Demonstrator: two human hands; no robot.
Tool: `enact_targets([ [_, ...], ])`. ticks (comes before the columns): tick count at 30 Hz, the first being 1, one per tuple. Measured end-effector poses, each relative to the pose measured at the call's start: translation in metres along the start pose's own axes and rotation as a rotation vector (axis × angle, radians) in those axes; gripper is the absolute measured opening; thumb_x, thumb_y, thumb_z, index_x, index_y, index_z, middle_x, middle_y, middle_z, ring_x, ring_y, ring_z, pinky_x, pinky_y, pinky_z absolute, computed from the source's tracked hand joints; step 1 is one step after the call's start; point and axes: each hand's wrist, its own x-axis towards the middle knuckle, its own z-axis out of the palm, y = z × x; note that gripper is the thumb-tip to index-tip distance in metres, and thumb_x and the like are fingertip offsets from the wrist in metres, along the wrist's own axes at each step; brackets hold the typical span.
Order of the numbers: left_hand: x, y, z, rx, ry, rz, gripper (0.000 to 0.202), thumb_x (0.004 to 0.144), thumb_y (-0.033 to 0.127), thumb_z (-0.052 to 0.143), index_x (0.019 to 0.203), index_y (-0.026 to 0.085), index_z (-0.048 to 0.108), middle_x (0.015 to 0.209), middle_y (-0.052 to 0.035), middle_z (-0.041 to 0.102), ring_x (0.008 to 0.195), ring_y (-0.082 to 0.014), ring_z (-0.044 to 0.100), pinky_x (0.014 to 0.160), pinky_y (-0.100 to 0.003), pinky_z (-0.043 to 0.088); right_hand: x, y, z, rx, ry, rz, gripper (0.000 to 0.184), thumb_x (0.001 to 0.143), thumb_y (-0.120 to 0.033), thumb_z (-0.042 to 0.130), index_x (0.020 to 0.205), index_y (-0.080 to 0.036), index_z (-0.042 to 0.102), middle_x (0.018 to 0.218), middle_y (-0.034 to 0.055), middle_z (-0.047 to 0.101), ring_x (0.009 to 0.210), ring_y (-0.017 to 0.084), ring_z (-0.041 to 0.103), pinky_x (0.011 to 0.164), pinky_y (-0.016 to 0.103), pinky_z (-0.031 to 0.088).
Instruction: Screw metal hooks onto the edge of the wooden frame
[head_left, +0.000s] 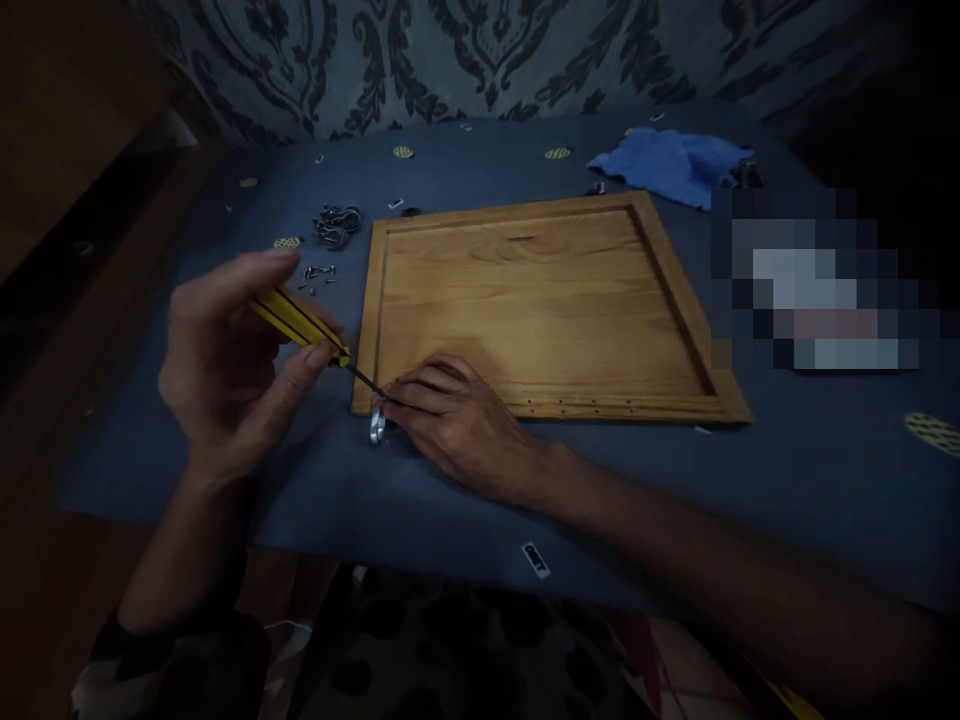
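Note:
My left hand (232, 360) is closed around the yellow-and-black handle of a screwdriver (300, 325). The shaft slants down to the right, and its tip is at the near left corner of a wooden board (525, 300) with a raised frame. There a shiny metal hook (377, 425) sticks out over the board's near edge. My right hand (472, 425) lies over that corner, its fingertips closed at the hook beside the screwdriver tip. The thumb and any screw under the fingers are hidden. Several small dark holes run along the near edge of the board.
Several metal hooks (337, 225) lie in a pile beyond my left hand, with loose screws (319, 275) nearer. A blue cloth (671, 160) is at the back right. The blue table cover (450, 530) ends near my lap. A blurred-out object (817, 290) lies at the right.

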Motion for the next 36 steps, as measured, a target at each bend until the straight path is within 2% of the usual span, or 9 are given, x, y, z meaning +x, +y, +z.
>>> enact_targets([
  [8, -0.001, -0.005, -0.001, 0.079, -0.033, 0.019, 0.062, 0.079, 0.010, 0.077, 0.133, 0.035, 0.058, 0.127, 0.0014, 0.062, 0.089, -0.0134, 0.069, 0.072, -0.026, 0.066, 0.000, 0.000, 0.001, -0.010, 0.012, -0.007, 0.022, 0.102, -0.019, 0.051, 0.112, -0.016, 0.071, 0.112, 0.0056, 0.076, 0.104, 0.021, 0.063, 0.097, 0.041, 0.044],
  [13, -0.002, -0.008, -0.001, 0.092, -0.065, 0.052, 0.064, 0.078, 0.009, 0.077, 0.135, 0.033, 0.057, 0.128, 0.0017, 0.061, 0.088, -0.0127, 0.069, 0.073, -0.025, 0.065, 0.001, 0.001, 0.000, -0.006, -0.011, -0.002, 0.024, 0.102, -0.019, 0.050, 0.114, -0.017, 0.070, 0.115, 0.0058, 0.075, 0.107, 0.021, 0.063, 0.098, 0.042, 0.045],
  [17, -0.003, -0.003, 0.000, 0.075, -0.077, -0.047, 0.065, 0.080, 0.006, 0.074, 0.133, 0.038, 0.057, 0.128, 0.0036, 0.061, 0.089, -0.0138, 0.070, 0.074, -0.031, 0.065, 0.001, 0.001, 0.000, -0.003, -0.031, 0.010, 0.025, 0.102, -0.019, 0.050, 0.115, -0.020, 0.071, 0.116, 0.0063, 0.075, 0.108, 0.022, 0.063, 0.098, 0.044, 0.045],
  [19, -0.004, -0.002, -0.001, 0.090, -0.072, -0.084, 0.064, 0.081, 0.007, 0.073, 0.132, 0.041, 0.057, 0.128, 0.0044, 0.062, 0.094, -0.0166, 0.071, 0.076, -0.034, 0.066, 0.000, 0.001, 0.001, 0.000, -0.025, 0.013, 0.025, 0.102, -0.019, 0.050, 0.114, -0.020, 0.071, 0.115, 0.0064, 0.075, 0.107, 0.022, 0.063, 0.097, 0.044, 0.045],
  [24, -0.008, -0.007, -0.004, 0.134, -0.107, -0.072, 0.067, 0.079, 0.017, 0.078, 0.134, 0.045, 0.053, 0.128, 0.0032, 0.063, 0.097, -0.0232, 0.071, 0.073, -0.044, 0.064, 0.000, 0.000, 0.000, -0.011, -0.020, 0.005, 0.024, 0.102, -0.019, 0.050, 0.113, -0.020, 0.072, 0.113, 0.0056, 0.075, 0.107, 0.021, 0.063, 0.098, 0.043, 0.045],
  [29, -0.006, -0.011, -0.002, 0.162, -0.093, 0.030, 0.072, 0.074, 0.018, 0.082, 0.135, 0.043, 0.053, 0.124, 0.0034, 0.066, 0.107, -0.0231, 0.068, 0.071, -0.037, 0.064, 0.000, -0.001, 0.000, -0.020, -0.027, 0.017, 0.024, 0.102, -0.018, 0.050, 0.114, -0.018, 0.071, 0.114, 0.0058, 0.075, 0.107, 0.022, 0.062, 0.099, 0.042, 0.044],
  [32, -0.006, -0.009, 0.000, 0.155, -0.076, 0.016, 0.071, 0.075, 0.014, 0.081, 0.135, 0.042, 0.054, 0.124, 0.0034, 0.066, 0.110, -0.0234, 0.068, 0.074, -0.035, 0.066, 0.001, -0.001, -0.001, -0.012, -0.027, 0.020, 0.023, 0.102, -0.018, 0.051, 0.113, -0.017, 0.071, 0.114, 0.0055, 0.075, 0.107, 0.021, 0.062, 0.099, 0.042, 0.043],
  [36, -0.006, -0.006, 0.001, 0.075, -0.104, -0.031, 0.069, 0.078, 0.007, 0.076, 0.134, 0.040, 0.055, 0.128, 0.0032, 0.063, 0.099, -0.0195, 0.071, 0.077, -0.035, 0.065, 0.001, -0.001, -0.001, -0.014, -0.016, 0.004, 0.025, 0.103, -0.020, 0.048, 0.112, -0.017, 0.071, 0.112, 0.0059, 0.075, 0.105, 0.021, 0.062, 0.099, 0.041, 0.043],
])
